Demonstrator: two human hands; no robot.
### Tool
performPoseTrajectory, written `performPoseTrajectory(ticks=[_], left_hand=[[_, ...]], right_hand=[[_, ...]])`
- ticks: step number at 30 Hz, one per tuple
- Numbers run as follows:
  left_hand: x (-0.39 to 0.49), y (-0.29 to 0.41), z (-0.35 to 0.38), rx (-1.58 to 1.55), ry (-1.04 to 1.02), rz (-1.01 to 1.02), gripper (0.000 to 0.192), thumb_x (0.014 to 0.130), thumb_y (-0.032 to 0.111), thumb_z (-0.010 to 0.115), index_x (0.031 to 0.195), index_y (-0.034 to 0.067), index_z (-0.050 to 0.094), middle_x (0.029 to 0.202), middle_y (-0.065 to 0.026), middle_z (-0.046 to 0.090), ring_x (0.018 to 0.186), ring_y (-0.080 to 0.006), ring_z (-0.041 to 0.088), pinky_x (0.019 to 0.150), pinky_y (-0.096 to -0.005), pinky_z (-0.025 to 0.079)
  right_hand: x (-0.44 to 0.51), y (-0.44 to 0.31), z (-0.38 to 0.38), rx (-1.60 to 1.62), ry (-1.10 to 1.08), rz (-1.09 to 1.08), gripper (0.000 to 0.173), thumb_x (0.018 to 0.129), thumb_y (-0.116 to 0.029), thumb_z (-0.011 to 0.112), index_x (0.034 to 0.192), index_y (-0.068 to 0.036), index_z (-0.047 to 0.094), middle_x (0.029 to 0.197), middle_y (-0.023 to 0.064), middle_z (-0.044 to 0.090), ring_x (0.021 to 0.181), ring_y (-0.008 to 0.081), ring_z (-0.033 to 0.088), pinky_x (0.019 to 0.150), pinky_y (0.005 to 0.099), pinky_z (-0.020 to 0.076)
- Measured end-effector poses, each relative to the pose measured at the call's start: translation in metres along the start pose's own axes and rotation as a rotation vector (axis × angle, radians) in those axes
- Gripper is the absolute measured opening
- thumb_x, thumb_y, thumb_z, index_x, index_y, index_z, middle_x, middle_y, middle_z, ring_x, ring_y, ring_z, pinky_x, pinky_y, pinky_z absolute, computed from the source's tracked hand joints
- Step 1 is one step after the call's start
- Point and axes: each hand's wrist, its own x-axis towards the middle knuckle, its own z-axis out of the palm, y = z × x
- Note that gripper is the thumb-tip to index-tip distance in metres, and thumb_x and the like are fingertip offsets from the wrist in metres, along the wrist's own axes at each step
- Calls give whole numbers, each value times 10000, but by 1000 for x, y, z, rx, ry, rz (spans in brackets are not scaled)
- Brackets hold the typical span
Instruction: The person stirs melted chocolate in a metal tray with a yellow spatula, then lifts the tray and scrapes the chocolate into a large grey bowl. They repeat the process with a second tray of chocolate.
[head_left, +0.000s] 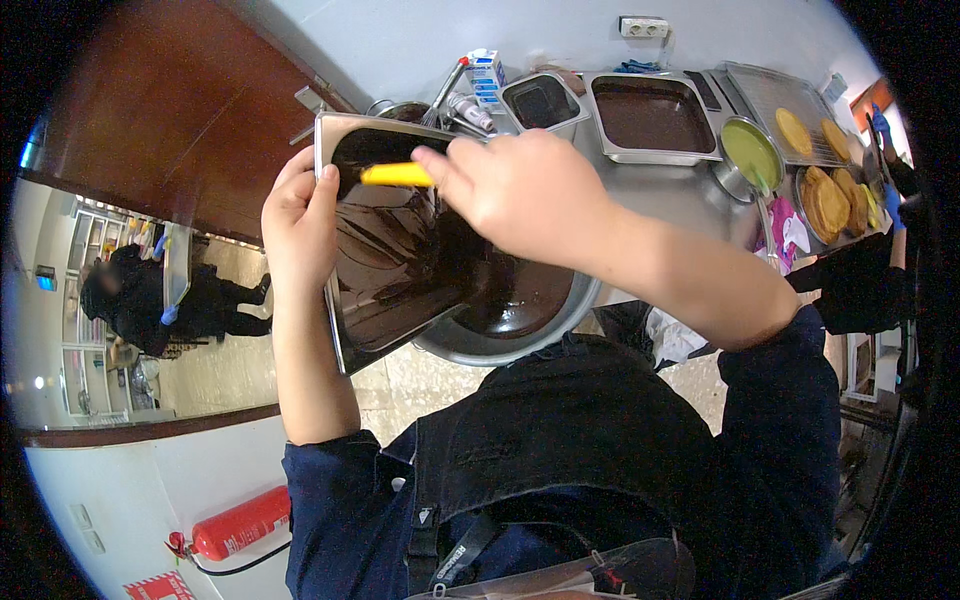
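My left hand (304, 217) grips the left rim of a steel food pan (375, 277), which is tilted over a large metal bowl (581, 307). Dark brown, glossy sauce, chocolate-like, coats the inside of the pan and lies in the bowl. Held in my right hand (517, 195) is a yellow scraper (397, 175), against or just over the upper part of the pan's inside; the hand is slightly blurred, and whether the scraper touches the pan cannot be told. My right hand and forearm hide part of the pan and bowl.
On the steel table (637, 202) stand a pan of dark brown filling (652, 120), a smaller pan (544, 101), a saucepan of green mixture (752, 154), a whisk (446, 94), a carton (486, 79) and stacked pancakes (825, 206). A person (142, 300) carries a tray at left; another is at right.
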Motion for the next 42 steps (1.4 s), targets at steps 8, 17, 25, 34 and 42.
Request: performPoseTrajectory(ticks=[8,17,25,34,42], left_hand=[[-5,16,-1,146,-4,84,261,917,101,609,714,-63,604,1187,-128,663,1004,-217,629,876,-314,456],[-15,45,-11,101,55,254,231,877,17,632,687,-82,549,1193,-194,651,1009,-237,628,872,-313,452],[-19,37,-24,10,110,326,177,896,22,627,758,-85,596,1198,-200,637,1051,-246,599,916,-332,431],[-16,15,-40,107,129,203,172,923,63,614,831,-78,646,1166,-161,649,1015,-205,602,890,-307,437],[-29,2,-60,-83,240,136,144,936,27,584,922,-95,659,1208,-171,618,1043,-190,573,903,-290,418]], right_hand=[[-13,8,14,48,-192,301,267,891,-225,619,1068,-32,671,770,115,635,636,294,656,527,404,520],[-25,59,61,87,-419,557,264,918,-288,569,1020,-93,715,786,157,682,740,329,677,640,467,541],[-51,52,80,484,-694,715,289,918,-334,557,952,-123,752,869,168,707,815,371,672,770,471,538],[-44,37,47,118,-145,421,300,914,-285,586,1150,-123,677,770,76,643,689,280,651,593,417,523],[-81,51,75,452,-612,657,265,932,-328,552,997,-135,722,888,128,707,808,343,672,733,478,532]])
